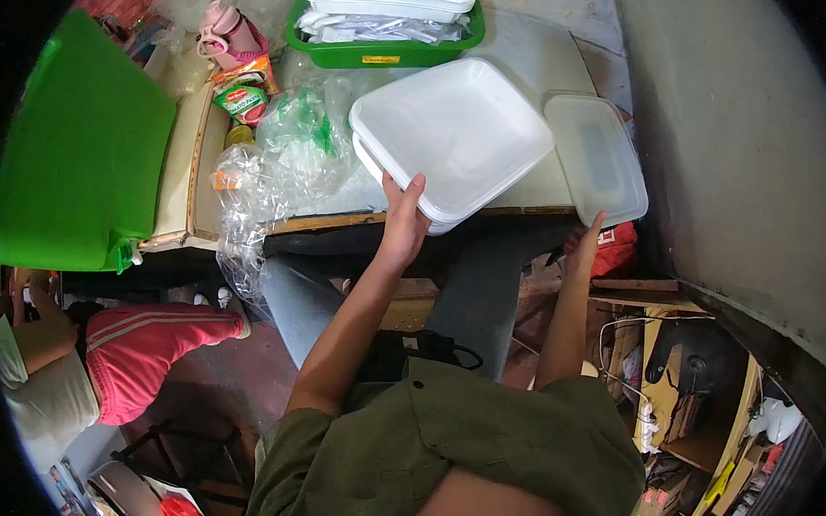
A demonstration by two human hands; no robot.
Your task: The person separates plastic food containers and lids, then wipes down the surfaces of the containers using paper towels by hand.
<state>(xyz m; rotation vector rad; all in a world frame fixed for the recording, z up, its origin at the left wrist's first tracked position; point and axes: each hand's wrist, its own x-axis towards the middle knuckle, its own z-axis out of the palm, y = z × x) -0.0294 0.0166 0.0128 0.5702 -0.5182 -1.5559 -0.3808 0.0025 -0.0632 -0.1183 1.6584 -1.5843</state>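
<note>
My left hand (404, 222) grips the near left edge of a white plastic container (461, 134), thumb over its rim. The container is square with rounded corners, and its open inside faces up with nothing in it. A second white edge shows under its left side. My right hand (582, 243) is closed on the near edge of a translucent plastic lid (600, 160), thumb on top and the other fingers partly hidden below. The lid lies flat to the right of the container, close to the wall.
A green tub (386, 56) with white containers and clear plastic stands at the back. Crumpled plastic bags (297, 144), food pouches (245, 103) and a pink tumbler (228, 35) are at left. A green panel (82, 157), another person in pink pants (160, 352) and a wall (745, 154) flank me.
</note>
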